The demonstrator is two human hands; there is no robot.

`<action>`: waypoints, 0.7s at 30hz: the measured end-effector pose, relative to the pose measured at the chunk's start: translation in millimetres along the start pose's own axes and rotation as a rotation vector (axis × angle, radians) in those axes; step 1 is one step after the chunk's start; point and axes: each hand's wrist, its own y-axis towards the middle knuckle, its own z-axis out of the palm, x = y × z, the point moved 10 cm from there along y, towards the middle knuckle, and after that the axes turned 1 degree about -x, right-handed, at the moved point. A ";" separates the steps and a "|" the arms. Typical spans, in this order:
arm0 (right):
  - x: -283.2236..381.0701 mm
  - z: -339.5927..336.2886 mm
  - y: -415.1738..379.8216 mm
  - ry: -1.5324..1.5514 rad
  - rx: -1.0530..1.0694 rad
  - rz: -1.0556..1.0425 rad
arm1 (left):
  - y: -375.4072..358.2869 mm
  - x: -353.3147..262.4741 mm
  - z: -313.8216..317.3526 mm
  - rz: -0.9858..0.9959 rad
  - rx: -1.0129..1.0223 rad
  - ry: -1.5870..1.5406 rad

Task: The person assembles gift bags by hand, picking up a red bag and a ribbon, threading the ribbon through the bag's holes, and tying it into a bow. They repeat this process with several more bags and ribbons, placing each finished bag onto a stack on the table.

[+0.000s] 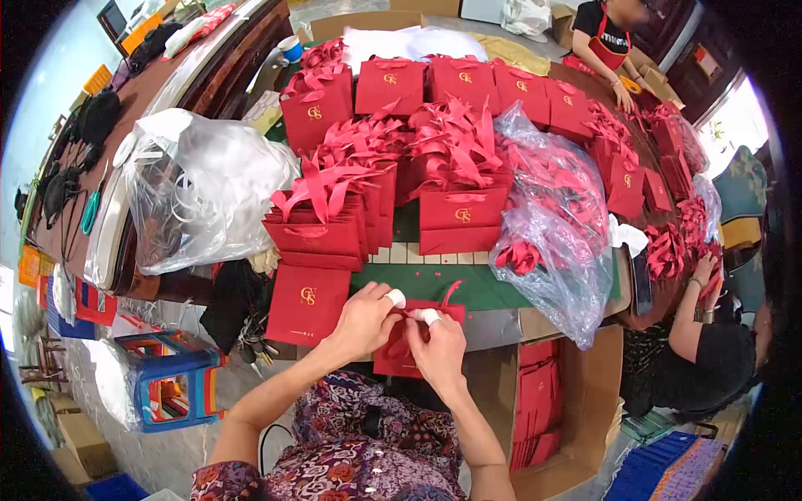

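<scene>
My left hand [371,316] and my right hand [436,342] meet at the top edge of a red paper gift bag [395,361], close to my lap. Both hands are closed, pinching a red ribbon [452,291] whose loose end sticks up above the bag. White wraps cover a fingertip on each hand. Just left of my hands lies another red bag [307,302] with a gold logo. Behind them stand rows of red bags [464,215] with ribbon handles heaped on top.
Clear plastic sacks stand left [209,184] and right [555,225], the right one holding red ribbons. An open cardboard box [597,409] with red bags is beside my right arm. Co-workers sit at right [702,359] and far right [601,42]. Stacked stools [171,376] stand left.
</scene>
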 end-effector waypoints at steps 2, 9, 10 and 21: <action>1.4 0.4 0.6 -0.042 0.000 0.011 | 0.8 3.3 -1.3 -0.004 0.004 -0.039; 1.5 -4.6 -8.6 -0.014 0.000 0.035 | -2.0 17.5 4.0 -0.147 0.087 -0.305; 3.5 -5.9 -8.3 -0.017 0.014 0.034 | -2.4 19.5 3.6 -0.156 0.087 -0.310; 6.3 0.6 -8.0 -0.006 0.125 0.025 | -5.9 30.0 18.5 -0.357 0.204 -0.555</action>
